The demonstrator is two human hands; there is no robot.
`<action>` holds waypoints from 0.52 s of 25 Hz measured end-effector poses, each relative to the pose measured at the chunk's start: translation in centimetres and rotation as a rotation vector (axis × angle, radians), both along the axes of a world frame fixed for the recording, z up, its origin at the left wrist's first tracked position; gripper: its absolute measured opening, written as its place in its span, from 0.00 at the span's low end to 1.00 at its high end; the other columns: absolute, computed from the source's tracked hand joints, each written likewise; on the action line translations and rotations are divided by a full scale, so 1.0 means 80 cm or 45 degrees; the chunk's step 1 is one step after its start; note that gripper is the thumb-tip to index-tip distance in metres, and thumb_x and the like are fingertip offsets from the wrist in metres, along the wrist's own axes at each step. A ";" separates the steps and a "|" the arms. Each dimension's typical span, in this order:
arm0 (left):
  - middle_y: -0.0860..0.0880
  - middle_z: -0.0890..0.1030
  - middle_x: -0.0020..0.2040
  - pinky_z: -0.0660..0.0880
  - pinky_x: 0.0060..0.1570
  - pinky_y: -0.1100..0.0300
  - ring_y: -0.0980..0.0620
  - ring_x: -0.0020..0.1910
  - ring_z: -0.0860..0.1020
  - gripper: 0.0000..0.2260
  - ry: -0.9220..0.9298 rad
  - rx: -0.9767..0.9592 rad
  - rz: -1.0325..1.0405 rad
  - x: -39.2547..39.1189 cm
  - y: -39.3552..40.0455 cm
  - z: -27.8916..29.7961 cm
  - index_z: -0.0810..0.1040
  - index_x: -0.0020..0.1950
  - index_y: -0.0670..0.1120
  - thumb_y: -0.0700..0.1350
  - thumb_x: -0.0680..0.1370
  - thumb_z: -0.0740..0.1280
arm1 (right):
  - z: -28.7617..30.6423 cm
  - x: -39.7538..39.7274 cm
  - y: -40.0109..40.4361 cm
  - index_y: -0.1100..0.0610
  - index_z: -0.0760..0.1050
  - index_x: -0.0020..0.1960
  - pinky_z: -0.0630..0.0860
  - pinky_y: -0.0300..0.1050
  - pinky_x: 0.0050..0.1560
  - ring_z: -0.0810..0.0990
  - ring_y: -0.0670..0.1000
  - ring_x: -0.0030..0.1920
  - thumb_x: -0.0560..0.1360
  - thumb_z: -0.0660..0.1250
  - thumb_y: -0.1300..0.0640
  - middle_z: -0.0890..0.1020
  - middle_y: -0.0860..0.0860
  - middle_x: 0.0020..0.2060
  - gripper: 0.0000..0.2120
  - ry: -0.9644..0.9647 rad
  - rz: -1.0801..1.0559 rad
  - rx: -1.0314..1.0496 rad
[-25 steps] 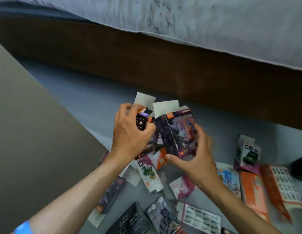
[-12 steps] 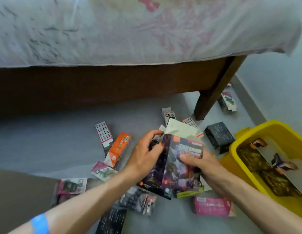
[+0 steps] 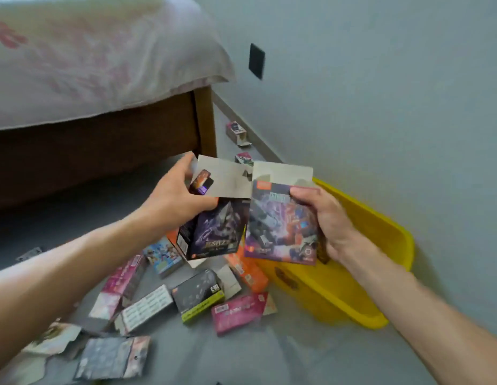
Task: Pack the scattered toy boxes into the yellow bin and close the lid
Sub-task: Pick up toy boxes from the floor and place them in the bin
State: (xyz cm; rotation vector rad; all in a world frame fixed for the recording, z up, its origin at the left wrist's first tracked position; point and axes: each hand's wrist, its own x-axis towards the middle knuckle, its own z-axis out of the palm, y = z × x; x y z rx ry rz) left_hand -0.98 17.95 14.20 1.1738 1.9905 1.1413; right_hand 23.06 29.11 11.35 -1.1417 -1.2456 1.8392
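My left hand grips a dark purple toy box with its top flap open. My right hand holds a flatter purple and red toy box, its flap also up, above the near left rim of the yellow bin. The two boxes touch side by side. The bin stands open against the wall; its inside is mostly hidden by my right hand and the box. No lid is in view. Several more toy boxes lie scattered on the grey floor below my hands, among them a pink box and a black box.
A wooden bed frame with a pale sheet fills the upper left; its leg stands just behind my hands. Two small boxes lie along the skirting by the grey wall. An orange box lies against the bin's front.
My view has swung right toward the wall and bin. Both hands have lifted the boxes and separated them, the right-hand box now over the bin's edge.
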 end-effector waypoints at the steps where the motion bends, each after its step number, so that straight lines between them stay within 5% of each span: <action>1: 0.57 0.81 0.54 0.74 0.45 0.66 0.68 0.43 0.79 0.28 -0.002 0.054 -0.015 0.015 0.023 0.008 0.74 0.64 0.57 0.38 0.69 0.77 | 0.009 0.030 0.023 0.64 0.75 0.63 0.78 0.61 0.55 0.84 0.58 0.45 0.63 0.77 0.52 0.85 0.60 0.50 0.32 -0.026 -0.079 0.092; 4: 0.56 0.80 0.52 0.77 0.42 0.62 0.62 0.47 0.79 0.23 -0.039 0.144 -0.043 0.058 0.073 0.007 0.76 0.57 0.56 0.37 0.68 0.77 | 0.011 0.120 0.080 0.59 0.76 0.59 0.79 0.59 0.50 0.85 0.56 0.46 0.62 0.77 0.54 0.86 0.56 0.51 0.27 -0.235 -0.217 0.323; 7: 0.55 0.79 0.52 0.80 0.36 0.65 0.58 0.49 0.79 0.24 -0.071 0.145 -0.158 0.088 0.102 -0.012 0.74 0.52 0.58 0.35 0.67 0.76 | -0.010 0.191 0.095 0.53 0.75 0.57 0.79 0.52 0.38 0.83 0.57 0.46 0.58 0.77 0.49 0.84 0.56 0.51 0.29 -0.710 -0.212 0.468; 10: 0.55 0.80 0.52 0.82 0.44 0.58 0.54 0.51 0.79 0.26 0.221 -0.116 -0.380 0.112 0.131 -0.046 0.72 0.56 0.57 0.40 0.66 0.78 | -0.039 0.224 0.088 0.49 0.75 0.52 0.82 0.55 0.37 0.83 0.55 0.45 0.62 0.80 0.45 0.83 0.50 0.46 0.23 -1.045 -0.012 0.519; 13: 0.53 0.79 0.55 0.82 0.48 0.51 0.51 0.51 0.79 0.26 0.518 -0.328 -0.547 0.125 0.152 -0.094 0.70 0.59 0.55 0.44 0.67 0.78 | -0.067 0.216 0.085 0.48 0.73 0.45 0.78 0.45 0.29 0.82 0.48 0.41 0.63 0.78 0.43 0.82 0.45 0.42 0.18 -1.102 0.105 0.542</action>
